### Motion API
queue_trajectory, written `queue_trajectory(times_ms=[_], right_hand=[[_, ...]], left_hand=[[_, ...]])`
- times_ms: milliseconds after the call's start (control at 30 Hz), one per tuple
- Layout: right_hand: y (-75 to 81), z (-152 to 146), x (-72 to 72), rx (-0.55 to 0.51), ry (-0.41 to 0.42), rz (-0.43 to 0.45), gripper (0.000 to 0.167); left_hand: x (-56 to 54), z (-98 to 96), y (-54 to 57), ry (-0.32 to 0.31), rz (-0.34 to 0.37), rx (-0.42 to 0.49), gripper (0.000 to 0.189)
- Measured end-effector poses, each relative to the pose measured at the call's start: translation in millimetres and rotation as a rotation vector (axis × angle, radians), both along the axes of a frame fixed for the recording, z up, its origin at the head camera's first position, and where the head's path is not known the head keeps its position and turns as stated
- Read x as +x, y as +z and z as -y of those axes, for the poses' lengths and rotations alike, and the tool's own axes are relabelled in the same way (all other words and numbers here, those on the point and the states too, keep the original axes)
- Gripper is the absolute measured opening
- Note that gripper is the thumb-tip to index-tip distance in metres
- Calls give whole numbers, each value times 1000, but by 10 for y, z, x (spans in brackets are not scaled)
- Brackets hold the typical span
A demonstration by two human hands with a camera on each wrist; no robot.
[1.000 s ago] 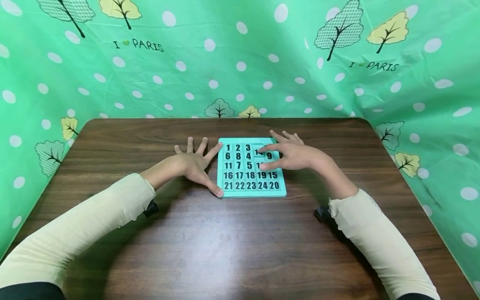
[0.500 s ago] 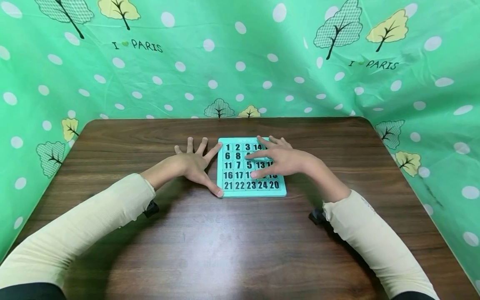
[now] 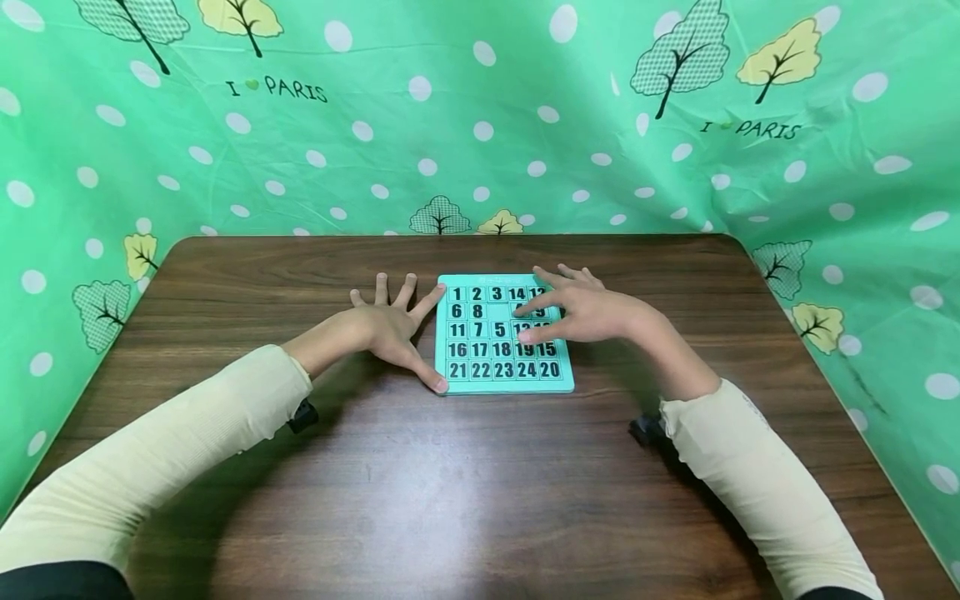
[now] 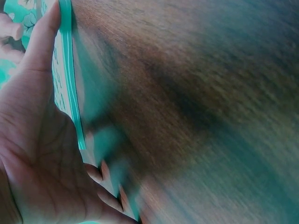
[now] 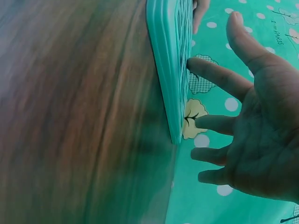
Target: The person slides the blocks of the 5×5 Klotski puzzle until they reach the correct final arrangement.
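A turquoise sliding number puzzle (image 3: 510, 387) lies flat on the table, its black-numbered tiles in rows. One slot (image 3: 498, 312) in the second row, right of the 8, holds no tile. My left hand (image 3: 382, 329) is spread along the puzzle's left side, thumb at the near corner and index finger at the far one. My right hand (image 3: 600, 317) reaches over from the right with fingers extended. Its index fingertip (image 3: 519, 312) presses in the second row just right of the gap, covering the tile there. In the right wrist view that index finger (image 5: 219, 77) meets the puzzle's face (image 5: 184, 42).
The brown wooden table (image 3: 420, 500) extends around the puzzle on all sides. Behind it and at both sides hangs a green dotted curtain (image 3: 450, 75) printed with trees. Light sleeves (image 3: 202, 433) cover both forearms, with a dark wrist device (image 3: 302, 417) under the left cuff.
The 14 tile went up into the top row. My right index finger then moved left onto the 4 and back right, and the 4's former place is now a gap. The left hand stayed put.
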State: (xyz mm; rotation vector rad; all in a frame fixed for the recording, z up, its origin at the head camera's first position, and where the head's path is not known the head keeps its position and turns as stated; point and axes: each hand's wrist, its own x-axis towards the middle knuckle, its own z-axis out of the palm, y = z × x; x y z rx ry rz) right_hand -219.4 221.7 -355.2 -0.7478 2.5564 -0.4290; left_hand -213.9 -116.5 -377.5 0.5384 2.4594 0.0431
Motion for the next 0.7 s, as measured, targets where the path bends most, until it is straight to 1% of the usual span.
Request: queue_trajectory(times_ms=[67,133,267,333,500,700], right_hand=[[-17,33,-31,-17,5,-15,56],[-29,81,-62,-19,9,-24,61],[-57,164,-120,16,5,-21,75],[-68,186,-140,33,2,-12,79],[-73,193,-137,43,7,8,76],[-58,172,-47,18,30,16,70]], left_hand=[[0,1,3,1,2,1,165],[-2,1,0,1,2,1,165],[-4,1,-3,5,3,1,165],[-5,1,-3,6,4,0,165],[3,4,8,4,6,-5,164],[2,1,9,7,10,1,164]])
